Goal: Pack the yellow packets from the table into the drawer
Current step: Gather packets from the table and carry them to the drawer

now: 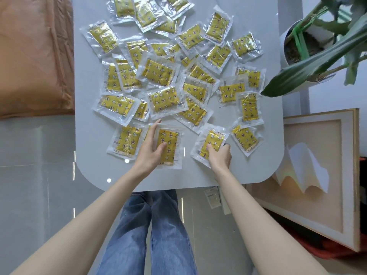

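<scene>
Yellow packets (158, 72) are lying scattered across the table (89, 139); their print is unreadable. The left hand (151, 151) is resting spread on a near packet (167, 145). The right hand (218, 155) is pinching another packet (212, 141).

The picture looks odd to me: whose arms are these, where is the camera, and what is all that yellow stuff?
No machine here: a person wears a wide-angle camera on the head, looking down, so you see their own two bare arms and jeans. On the white table lie many yellow packets in clear wrappers, scattered and overlapping. The left hand rests flat on one packet; the right hand pinches the near end of another packet. A potted plant stands at the far right. No drawer is in view.
</scene>
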Demonstrator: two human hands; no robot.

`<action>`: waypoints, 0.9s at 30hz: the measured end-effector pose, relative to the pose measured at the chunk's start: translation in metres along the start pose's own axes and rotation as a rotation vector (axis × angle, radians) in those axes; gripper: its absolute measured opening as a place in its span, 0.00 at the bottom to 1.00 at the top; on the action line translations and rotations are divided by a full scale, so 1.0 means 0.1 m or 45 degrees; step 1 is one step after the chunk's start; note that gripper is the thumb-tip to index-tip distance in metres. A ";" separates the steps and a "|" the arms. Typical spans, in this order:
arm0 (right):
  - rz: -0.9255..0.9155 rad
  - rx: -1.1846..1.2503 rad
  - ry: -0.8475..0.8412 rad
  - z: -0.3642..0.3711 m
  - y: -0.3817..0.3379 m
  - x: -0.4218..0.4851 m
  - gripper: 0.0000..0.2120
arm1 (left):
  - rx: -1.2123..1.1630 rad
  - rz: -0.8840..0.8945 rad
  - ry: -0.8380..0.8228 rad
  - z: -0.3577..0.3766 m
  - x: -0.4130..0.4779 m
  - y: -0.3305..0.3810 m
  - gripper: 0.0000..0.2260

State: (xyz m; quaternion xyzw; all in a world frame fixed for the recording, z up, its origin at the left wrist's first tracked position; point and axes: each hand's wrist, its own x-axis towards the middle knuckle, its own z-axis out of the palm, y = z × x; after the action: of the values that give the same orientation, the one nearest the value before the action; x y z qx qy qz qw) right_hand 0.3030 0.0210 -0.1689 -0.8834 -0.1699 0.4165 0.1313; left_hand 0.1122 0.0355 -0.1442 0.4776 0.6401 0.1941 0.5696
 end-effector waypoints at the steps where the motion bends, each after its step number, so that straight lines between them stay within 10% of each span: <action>1: -0.039 -0.001 0.005 -0.05 -0.02 -0.08 0.11 | 0.008 0.005 0.028 -0.04 -0.04 0.03 0.29; 19: -0.781 -0.168 -0.323 -0.21 -1.15 -2.20 0.24 | -0.472 -0.226 0.462 -1.93 -1.26 0.74 0.13; 27: -0.651 0.121 -0.559 0.82 -1.68 -3.19 0.27 | -0.541 -0.183 0.548 -3.47 -1.47 0.33 0.10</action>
State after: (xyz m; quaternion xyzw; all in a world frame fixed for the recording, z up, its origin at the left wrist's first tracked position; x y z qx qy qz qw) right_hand 0.0173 0.0506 0.0640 -0.6943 -0.3903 0.5580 0.2328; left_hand -0.2076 0.0314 0.0572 0.2492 0.7232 0.3795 0.5204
